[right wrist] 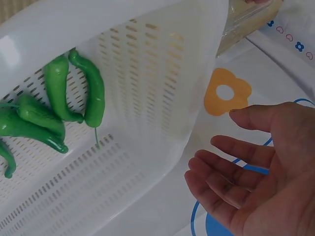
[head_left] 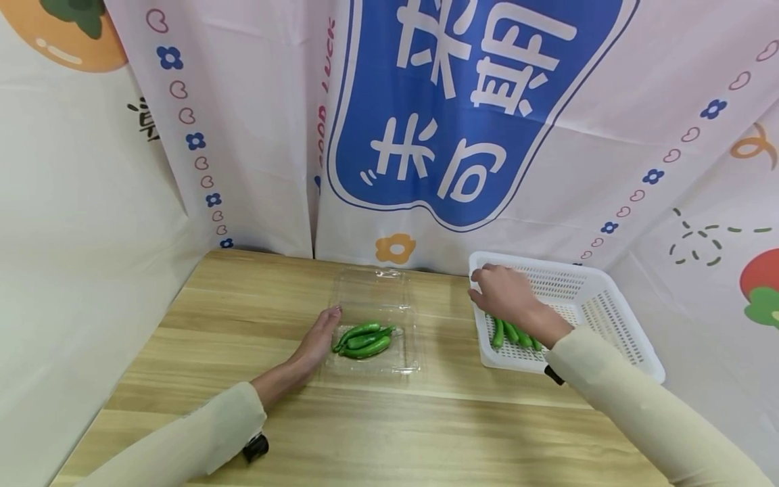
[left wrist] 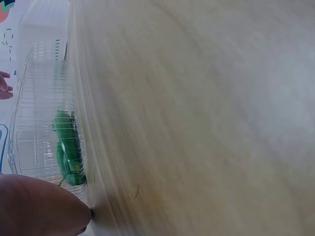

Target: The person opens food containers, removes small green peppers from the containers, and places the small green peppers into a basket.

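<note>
In the lower middle of the head frame, my left hand (head_left: 313, 345) lies at the left edge of the clear box (head_left: 404, 370), fingers straight and close together; I'd steady it lightly, since thin plastic probably flexes. Three green peppers (head_left: 365, 339) rest inside. Further right, my right hand (head_left: 508, 294) is at the upper left of the white basket (head_left: 615, 325), fingers loosely bent and apart, holding nothing. For the loose peppers (head_left: 510, 331), I'd come down from above and pinch one mid-body.

The left wrist view gives the box's ribbed side, with only a blurred piece of my hand at lower left. The right wrist view shows five peppers at left, some hidden by my hand in the head view, and my fingertips beyond the basket wall.
</note>
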`<state>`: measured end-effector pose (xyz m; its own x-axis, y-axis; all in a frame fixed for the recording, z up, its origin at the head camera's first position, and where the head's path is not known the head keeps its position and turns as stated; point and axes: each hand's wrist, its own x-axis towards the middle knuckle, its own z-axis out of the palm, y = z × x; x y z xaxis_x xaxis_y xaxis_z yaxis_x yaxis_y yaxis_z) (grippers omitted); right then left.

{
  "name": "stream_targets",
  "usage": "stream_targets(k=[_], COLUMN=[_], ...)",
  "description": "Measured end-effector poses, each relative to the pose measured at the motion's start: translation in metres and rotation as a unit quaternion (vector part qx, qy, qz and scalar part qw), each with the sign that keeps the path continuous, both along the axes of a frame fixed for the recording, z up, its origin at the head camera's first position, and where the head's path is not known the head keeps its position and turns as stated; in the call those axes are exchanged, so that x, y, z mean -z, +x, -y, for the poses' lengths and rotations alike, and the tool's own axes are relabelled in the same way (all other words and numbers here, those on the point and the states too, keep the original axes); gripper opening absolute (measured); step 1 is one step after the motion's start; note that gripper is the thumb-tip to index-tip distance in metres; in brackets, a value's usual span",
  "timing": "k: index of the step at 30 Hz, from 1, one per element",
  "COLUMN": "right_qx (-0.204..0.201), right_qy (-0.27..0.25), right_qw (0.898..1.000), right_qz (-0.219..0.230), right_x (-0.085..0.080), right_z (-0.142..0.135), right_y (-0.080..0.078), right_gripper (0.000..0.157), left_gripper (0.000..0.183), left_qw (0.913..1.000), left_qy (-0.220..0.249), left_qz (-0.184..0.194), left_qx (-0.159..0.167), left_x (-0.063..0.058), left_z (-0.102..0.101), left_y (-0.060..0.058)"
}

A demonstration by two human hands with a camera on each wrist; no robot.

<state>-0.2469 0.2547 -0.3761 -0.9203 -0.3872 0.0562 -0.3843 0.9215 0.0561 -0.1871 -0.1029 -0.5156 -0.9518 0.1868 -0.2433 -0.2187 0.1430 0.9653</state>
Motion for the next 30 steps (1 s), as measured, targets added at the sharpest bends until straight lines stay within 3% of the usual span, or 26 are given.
stream_targets(k=[11, 18, 30], right_qx=[-0.059, -0.098, -0.204], right_qy=[-0.015, -0.020, -0.020], right_qw=[0.998, 0.995, 0.979], right_qz=[-0.019, -0.007, 0.014], right_x=[0.009, 0.016, 0.026], right_z=[0.020, 0.035, 0.061], right_y=[0.010, 0.017, 0.021], right_gripper=[0.024, 0.025, 0.025], left_gripper=[0.064, 0.064, 0.063], left_qw=[1.0000, 1.0000, 1.0000], left_qy=[0.001, 0.001, 0.000], left_qz=[-0.005, -0.004, -0.005], left_qx=[-0.002, -0.001, 0.002], left_x=[0.001, 0.000, 0.000], left_z=[-0.001, 0.000, 0.000], left_y=[0.000, 0.001, 0.000])
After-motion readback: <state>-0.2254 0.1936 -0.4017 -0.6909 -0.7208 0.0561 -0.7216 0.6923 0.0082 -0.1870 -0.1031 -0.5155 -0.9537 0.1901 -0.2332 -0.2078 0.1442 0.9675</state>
